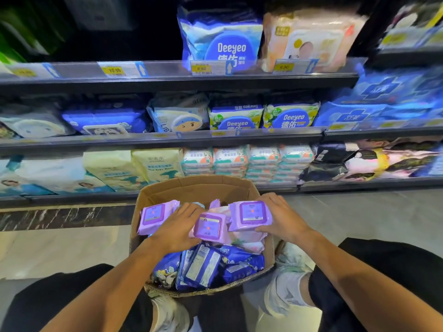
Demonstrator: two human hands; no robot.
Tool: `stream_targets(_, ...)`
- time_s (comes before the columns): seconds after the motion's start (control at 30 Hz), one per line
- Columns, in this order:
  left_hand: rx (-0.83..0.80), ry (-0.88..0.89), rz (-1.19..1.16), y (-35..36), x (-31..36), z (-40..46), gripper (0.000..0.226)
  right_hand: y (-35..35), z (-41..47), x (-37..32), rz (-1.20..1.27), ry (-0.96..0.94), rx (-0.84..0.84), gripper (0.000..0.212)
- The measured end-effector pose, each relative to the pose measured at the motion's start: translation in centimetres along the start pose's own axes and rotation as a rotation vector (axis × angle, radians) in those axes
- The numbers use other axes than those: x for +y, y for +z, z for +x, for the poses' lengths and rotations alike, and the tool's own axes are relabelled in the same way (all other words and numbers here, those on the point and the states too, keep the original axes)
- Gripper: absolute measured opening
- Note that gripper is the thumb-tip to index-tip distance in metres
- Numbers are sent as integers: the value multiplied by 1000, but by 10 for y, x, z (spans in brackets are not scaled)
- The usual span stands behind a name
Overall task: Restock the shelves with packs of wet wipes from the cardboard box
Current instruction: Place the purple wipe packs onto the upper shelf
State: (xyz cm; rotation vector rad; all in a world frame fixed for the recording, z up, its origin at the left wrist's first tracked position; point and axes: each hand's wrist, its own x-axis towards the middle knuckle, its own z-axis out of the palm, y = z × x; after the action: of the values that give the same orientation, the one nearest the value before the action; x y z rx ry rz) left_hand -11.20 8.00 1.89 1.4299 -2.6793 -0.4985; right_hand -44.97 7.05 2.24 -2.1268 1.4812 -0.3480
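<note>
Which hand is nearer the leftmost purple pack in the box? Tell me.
Left. The left hand lies right beside the leftmost purple pack, its fingers at the pack's right edge. The right hand is across the box, gripping another purple pack.

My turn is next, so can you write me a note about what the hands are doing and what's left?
Left hand: grip on the middle purple pack in the cardboard box.
Right hand: grip on the right purple pack, held just above the box.
A third purple pack lies at the box's left; dark blue packs fill the near end.
Done: can't tell which shelf stock is new.
Left: shelve these packs, then empty the box.
</note>
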Motion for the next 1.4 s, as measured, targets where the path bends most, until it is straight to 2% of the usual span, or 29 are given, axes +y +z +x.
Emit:
stream_targets(0.27, 326, -29, -130, -69, 28, -13, 73, -50, -19, -15, 133, -28, 339, 84)
stream_targets(0.4, 498, -20, -236, -109, 58, -16, 74, -99, -37, -42, 242, -90, 539, 73)
stream_targets(0.47, 534, -3, -241, -128, 71, -15, 77, -125, -45, -53, 247, -133, 625, 68)
stream_targets(0.6, 669, 167, -206, -187, 109, 7, 70, -194, -58, -68, 193, -200, 741, 74)
stream_targets(0.7, 709, 223, -174, -232, 134, 29, 73, -251, -66, -77, 135, -231, 815, 76)
stream_targets(0.93, 847, 309, -132, -333, 180, 78, 70, -368, -57, -103, 95, -267, 947, 76)
stream_targets(1.17, 864, 335, -45, -415, 185, 110, 70, -443, -2, -119, -97, -287, 1025, 77)
stream_targets(1.4, 902, 315, 61, -474, 157, 155, 74, -489, 69, -131, -188, -215, 925, 79)
